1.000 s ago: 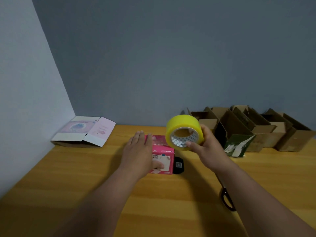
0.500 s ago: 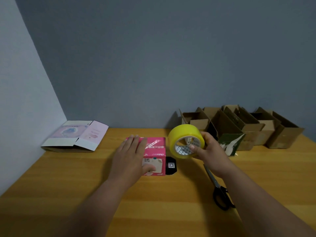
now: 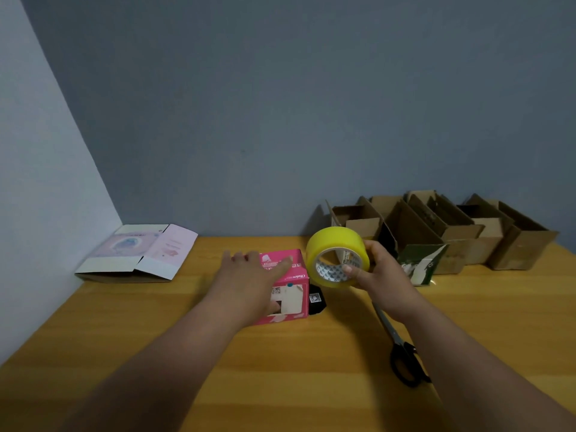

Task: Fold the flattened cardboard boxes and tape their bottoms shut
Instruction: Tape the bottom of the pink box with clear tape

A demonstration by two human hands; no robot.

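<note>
A small pink box stands folded on the wooden table in the middle. My left hand lies flat over its top, fingers straight, thumb against the front face. My right hand grips a yellow roll of tape just right of the box, a little above the table, fingers through the core. A clear strip of tape seems to run from the roll onto the box top. A flattened pale pink box lies at the back left by the wall.
A row of folded brown cardboard boxes stands along the back right wall, with a green and white box in front. Black-handled scissors lie under my right forearm. A small black box sits against the pink box's right side.
My left hand has slid its fingers across the pink box top towards the right. The tape roll has shifted slightly lower and nearer the box, then held. The view has shifted.
</note>
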